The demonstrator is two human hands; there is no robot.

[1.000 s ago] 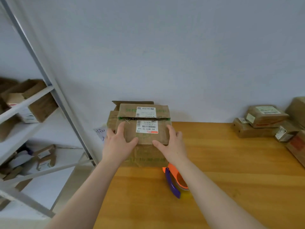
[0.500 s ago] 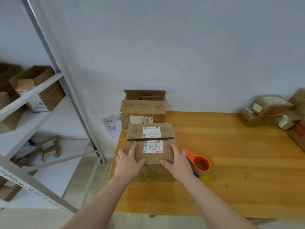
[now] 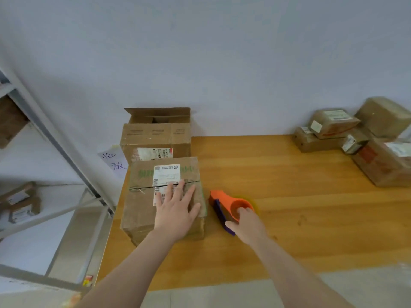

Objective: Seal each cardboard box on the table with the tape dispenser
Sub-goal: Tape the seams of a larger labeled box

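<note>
One short hop left to the seam (image 3: 142, 187): right hand (image 3: 249, 225) curled round orange-and-purple plastic tape dispenser (image 3: 224, 201), beside left hand (image 3: 175, 210) spread flat on brown cardboard box (image 3: 138, 210).

Location type: parcel packing or stock room. Indicators: steel rack (image 3: 66, 156) holding cartons (image 3: 21, 204) at left; wooden desk (image 3: 289, 218) against a plain wall (image 3: 222, 63); label-bearing boxes (image 3: 142, 203) and an orange tape dispenser (image 3: 222, 197) on the desk; stacked labelled parcels (image 3: 333, 122) at far right.
</note>
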